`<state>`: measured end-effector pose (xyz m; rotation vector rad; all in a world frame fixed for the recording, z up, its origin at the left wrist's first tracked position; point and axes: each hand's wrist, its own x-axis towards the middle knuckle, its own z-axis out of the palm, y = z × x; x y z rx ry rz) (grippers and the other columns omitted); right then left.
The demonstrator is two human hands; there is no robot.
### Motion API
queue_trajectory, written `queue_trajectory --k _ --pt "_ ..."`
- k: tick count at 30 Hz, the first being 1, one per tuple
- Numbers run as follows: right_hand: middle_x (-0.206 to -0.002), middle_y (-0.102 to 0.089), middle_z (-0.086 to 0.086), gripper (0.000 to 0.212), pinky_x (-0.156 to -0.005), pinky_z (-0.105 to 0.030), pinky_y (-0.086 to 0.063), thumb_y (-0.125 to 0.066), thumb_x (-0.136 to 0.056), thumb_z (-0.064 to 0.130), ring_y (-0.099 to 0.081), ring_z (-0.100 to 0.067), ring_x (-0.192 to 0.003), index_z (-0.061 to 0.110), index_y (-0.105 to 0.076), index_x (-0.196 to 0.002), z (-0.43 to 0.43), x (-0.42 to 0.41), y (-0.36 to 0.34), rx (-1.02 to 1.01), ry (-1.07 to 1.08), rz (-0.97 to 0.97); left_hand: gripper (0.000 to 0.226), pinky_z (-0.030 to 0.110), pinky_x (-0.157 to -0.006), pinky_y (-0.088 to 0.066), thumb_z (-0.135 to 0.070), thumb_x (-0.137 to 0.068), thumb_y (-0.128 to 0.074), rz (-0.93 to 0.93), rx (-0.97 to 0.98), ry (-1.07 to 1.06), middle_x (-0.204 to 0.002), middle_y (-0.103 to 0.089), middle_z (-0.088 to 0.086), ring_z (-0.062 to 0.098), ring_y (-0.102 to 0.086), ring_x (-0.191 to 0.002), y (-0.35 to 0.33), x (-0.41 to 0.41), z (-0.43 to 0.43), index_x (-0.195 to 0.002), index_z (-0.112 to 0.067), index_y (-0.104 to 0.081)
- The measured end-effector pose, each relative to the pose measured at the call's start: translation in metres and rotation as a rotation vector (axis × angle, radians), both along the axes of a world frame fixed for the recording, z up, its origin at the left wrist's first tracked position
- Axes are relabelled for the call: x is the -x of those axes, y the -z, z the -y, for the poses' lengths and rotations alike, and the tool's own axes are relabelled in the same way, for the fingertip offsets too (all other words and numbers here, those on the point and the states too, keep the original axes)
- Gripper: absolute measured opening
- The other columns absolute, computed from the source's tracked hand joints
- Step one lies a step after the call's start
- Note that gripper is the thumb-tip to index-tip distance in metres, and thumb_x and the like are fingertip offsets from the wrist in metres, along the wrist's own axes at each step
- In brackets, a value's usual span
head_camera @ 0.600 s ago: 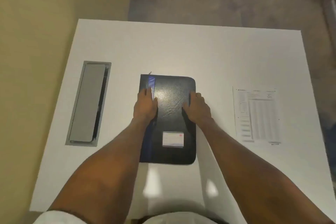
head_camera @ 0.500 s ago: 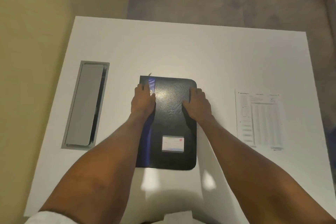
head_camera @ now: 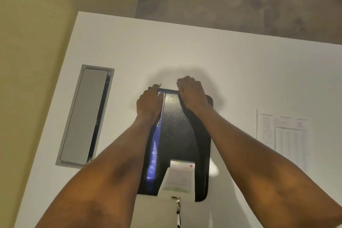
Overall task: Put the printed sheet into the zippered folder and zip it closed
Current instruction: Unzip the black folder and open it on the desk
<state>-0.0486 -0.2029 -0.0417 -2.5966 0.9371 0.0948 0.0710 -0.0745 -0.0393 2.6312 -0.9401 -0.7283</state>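
The black zippered folder (head_camera: 175,135) lies shut on the white table, with a blue strip along its left spine and a label window near its near edge. My left hand (head_camera: 149,103) covers the folder's far left corner, fingers curled down at the edge, and the metal zipper pull (head_camera: 159,85) sticks out just past the fingertips. My right hand (head_camera: 191,93) is at the far edge, right of centre, with its fingers hooked over that edge. The printed sheet (head_camera: 283,133) lies flat on the table well to the right, with neither hand on it.
A grey cable hatch (head_camera: 84,114) is set into the white table (head_camera: 203,52) to the left of the folder. A yellow wall runs along the left side, and carpet lies beyond the far edge. A small metal clip on a cord (head_camera: 178,207) hangs at the bottom of the view.
Both hands have slid from the folder's middle to its far edge, the left to the corner by the zipper pull. The camera has moved closer and tilted.
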Motion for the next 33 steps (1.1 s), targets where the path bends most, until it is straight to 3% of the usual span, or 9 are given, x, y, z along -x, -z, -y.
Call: queue_trajectory --k 4,8,15,22,26,33 --pt "-0.115 -0.062 -0.004 0.027 -0.085 -0.037 -0.042 -0.054 -0.099 0.004 -0.06 -0.029 -0.105 0.02 -0.067 -0.117 0.003 -0.037 0.009 -0.07 -0.166 0.034 0.026 0.038 -0.077 -0.046 -0.024 -0.104 -0.047 0.028 0.033 -0.047 -0.113 -0.071 0.009 0.036 -0.066 -0.101 0.003 -0.005 0.001 -0.124 -0.015 -0.062" --pt "-0.117 -0.063 -0.002 0.025 -0.088 -0.035 -0.043 -0.063 -0.1 0.021 -0.06 -0.025 -0.103 0.027 -0.073 -0.122 0.009 -0.061 0.011 -0.161 -0.232 0.045 0.02 0.038 -0.07 -0.041 -0.024 -0.103 -0.047 0.004 0.028 -0.07 -0.104 -0.069 0.01 0.034 -0.061 -0.089 0.003 -0.011 0.005 -0.111 -0.011 -0.06" --pt "-0.111 -0.064 0.001 0.018 -0.079 -0.033 -0.043 -0.068 -0.091 0.021 -0.06 -0.026 -0.097 0.028 -0.081 -0.103 0.01 -0.074 0.015 -0.08 -0.312 0.006 0.026 0.046 -0.083 -0.056 -0.025 -0.105 -0.048 -0.078 0.033 -0.084 -0.107 -0.071 0.014 0.037 -0.066 -0.096 0.0 -0.02 0.013 -0.112 -0.006 -0.064" --pt "-0.108 -0.065 0.002 0.011 -0.074 -0.032 -0.039 -0.068 -0.093 0.024 -0.058 -0.027 -0.094 0.027 -0.078 -0.096 0.014 -0.069 0.015 -0.089 -0.321 0.023 0.019 0.041 -0.079 -0.05 -0.026 -0.105 -0.055 -0.06 0.055 -0.056 -0.106 -0.07 0.01 0.03 -0.061 -0.09 0.005 -0.027 0.01 -0.107 -0.009 -0.063" --pt "-0.102 -0.061 0.001 0.013 -0.071 -0.029 -0.027 -0.063 -0.095 0.027 -0.049 -0.025 -0.088 0.02 -0.075 -0.097 0.017 -0.057 0.019 -0.09 -0.319 0.037 0.014 0.043 -0.076 -0.049 -0.02 -0.104 -0.053 -0.055 0.063 -0.036 -0.104 -0.067 0.01 0.032 -0.06 -0.089 0.005 -0.031 0.011 -0.104 -0.008 -0.061" --pt "-0.103 -0.063 0.001 0.015 -0.072 -0.031 -0.032 -0.062 -0.09 0.029 -0.051 -0.023 -0.093 0.017 -0.071 -0.094 0.031 -0.036 0.01 -0.205 -0.244 0.013 0.009 0.045 -0.077 -0.052 -0.012 -0.102 -0.049 -0.062 0.078 -0.051 -0.101 -0.064 0.006 0.032 -0.061 -0.087 0.003 -0.022 0.017 -0.098 -0.011 -0.057"
